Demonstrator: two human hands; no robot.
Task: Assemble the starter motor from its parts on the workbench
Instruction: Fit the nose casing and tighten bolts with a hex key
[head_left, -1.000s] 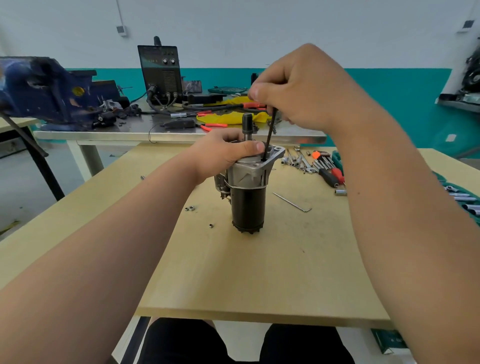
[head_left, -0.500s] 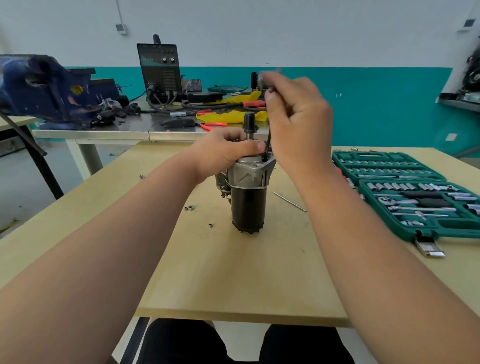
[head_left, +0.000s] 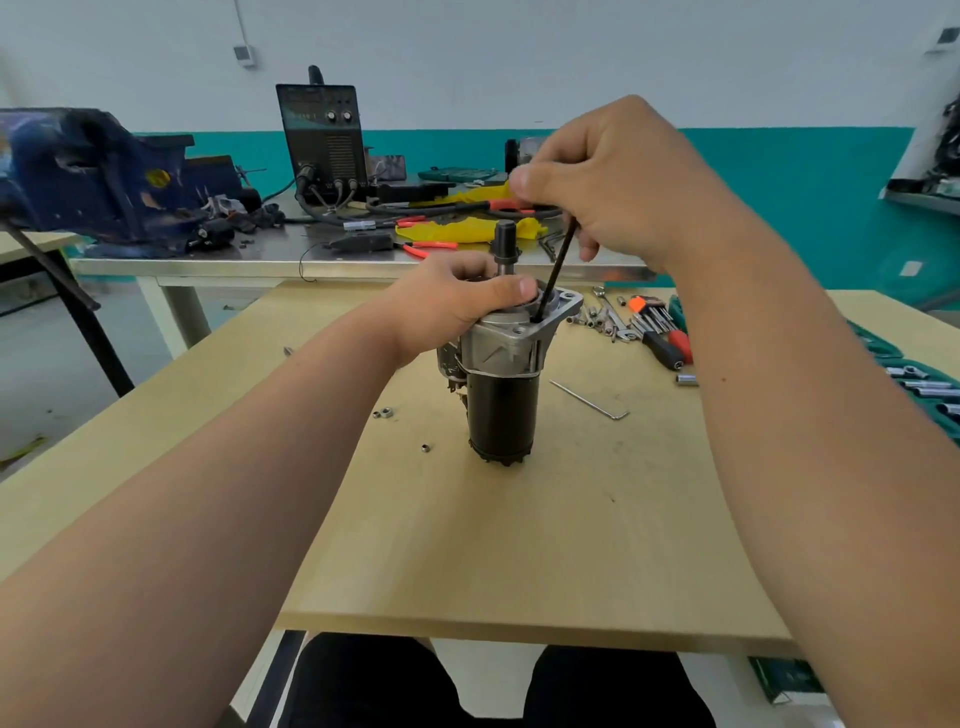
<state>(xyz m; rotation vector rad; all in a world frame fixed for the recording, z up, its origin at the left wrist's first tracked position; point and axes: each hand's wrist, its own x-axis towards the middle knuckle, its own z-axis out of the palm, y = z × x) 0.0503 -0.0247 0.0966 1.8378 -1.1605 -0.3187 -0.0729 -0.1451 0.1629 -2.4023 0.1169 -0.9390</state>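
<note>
The starter motor (head_left: 501, 410) stands upright on the wooden workbench (head_left: 597, 545), black cylinder below, silver aluminium housing (head_left: 511, 345) on top, its shaft (head_left: 505, 239) pointing up. My left hand (head_left: 457, 306) grips the top of the housing from the left. My right hand (head_left: 618, 187) pinches a black hex key (head_left: 556, 270) above the motor. The key slants down, and its tip sits in a hole on the housing flange.
A second hex key (head_left: 589, 399) lies right of the motor. Two small nuts (head_left: 383, 413) lie to its left. Loose sockets and red-handled tools (head_left: 657, 327) sit behind; a green socket case (head_left: 919, 384) is at the right edge. A blue vise (head_left: 98, 176) and a black machine (head_left: 322, 140) stand on the rear table.
My right hand has twisted round the hex key, from a turned-in wrist back to fingers on top. My arm again covers most of the green socket case. The left hand has stayed put.
</note>
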